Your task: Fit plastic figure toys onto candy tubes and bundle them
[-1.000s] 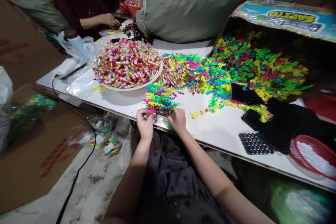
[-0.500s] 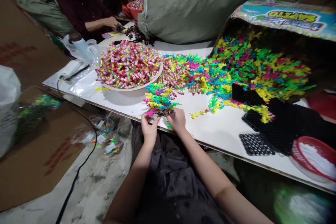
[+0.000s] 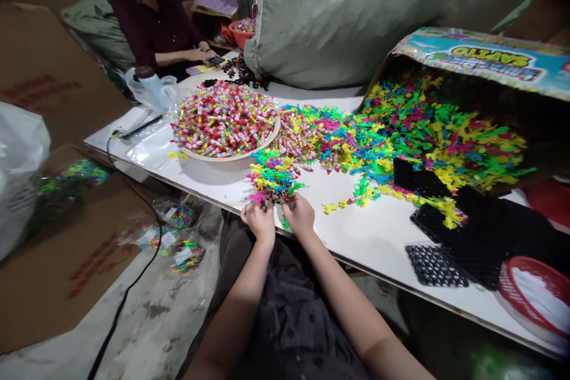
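The little figures (image 3: 274,173) mix green, yellow, blue and magenta; the tray (image 3: 435,266) is black with a regular grid of pale spots. The surface (image 3: 338,228) is white, the basin (image 3: 269,139) cream, its small tubes (image 3: 222,119) red, pink and yellow. The carton flap (image 3: 485,65) is blue with yellow lettering, the sack (image 3: 320,35) grey-green, the basket (image 3: 514,294) red, the wearer's garment (image 3: 294,317) dark grey, darker-dotted.

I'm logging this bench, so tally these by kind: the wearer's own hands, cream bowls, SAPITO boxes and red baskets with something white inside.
Hands (left hand, right hand): 2
Cream bowl: 1
SAPITO box: 1
Red basket: 1
Toys by the hands: too many to count
Total counted: 5
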Tool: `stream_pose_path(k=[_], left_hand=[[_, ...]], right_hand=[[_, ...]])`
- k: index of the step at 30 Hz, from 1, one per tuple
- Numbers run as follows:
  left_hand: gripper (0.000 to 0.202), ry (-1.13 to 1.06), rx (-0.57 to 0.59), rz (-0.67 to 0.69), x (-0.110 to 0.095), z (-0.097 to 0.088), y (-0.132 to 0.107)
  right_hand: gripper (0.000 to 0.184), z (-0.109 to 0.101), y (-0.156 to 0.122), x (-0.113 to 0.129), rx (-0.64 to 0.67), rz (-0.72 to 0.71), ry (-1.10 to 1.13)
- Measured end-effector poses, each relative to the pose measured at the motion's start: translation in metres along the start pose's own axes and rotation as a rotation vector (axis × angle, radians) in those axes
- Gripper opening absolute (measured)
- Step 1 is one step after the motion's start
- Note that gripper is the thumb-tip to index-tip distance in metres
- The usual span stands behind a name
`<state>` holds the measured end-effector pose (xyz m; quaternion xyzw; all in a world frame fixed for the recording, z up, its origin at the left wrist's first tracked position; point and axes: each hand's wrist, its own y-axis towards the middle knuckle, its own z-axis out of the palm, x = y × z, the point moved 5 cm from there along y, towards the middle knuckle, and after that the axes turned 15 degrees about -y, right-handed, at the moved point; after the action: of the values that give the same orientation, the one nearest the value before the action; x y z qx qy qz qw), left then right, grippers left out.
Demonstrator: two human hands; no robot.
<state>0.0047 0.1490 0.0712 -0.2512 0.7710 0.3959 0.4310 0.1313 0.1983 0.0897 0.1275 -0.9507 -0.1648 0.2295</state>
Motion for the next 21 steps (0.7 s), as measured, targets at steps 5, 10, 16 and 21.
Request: stream_pose_path(k=[5,10,16,21], left_hand=[[0.029,0.087,0.023,0.003,-0.006,0.005,-0.003],[0.022,0.113,0.086,0.025,-0.01,0.01,-0.004],[0.016,0.125,0.269,0.105,-0.014,0.006,-0.005],[0.034,0.16,0.209,0.084,-0.003,-0.008,-0.001]], right_hand=[[0.018,0.002,0.001,-0.008,0.041,0.115,0.102],[0.017,0.009,0.003,-0.014,0.079,0.197,0.359],[0.024,-0.001,0.021,-0.039,0.043,0.246,0.314],[0.024,-0.017,0.037,-0.075,0.142,0.22,-0.092]])
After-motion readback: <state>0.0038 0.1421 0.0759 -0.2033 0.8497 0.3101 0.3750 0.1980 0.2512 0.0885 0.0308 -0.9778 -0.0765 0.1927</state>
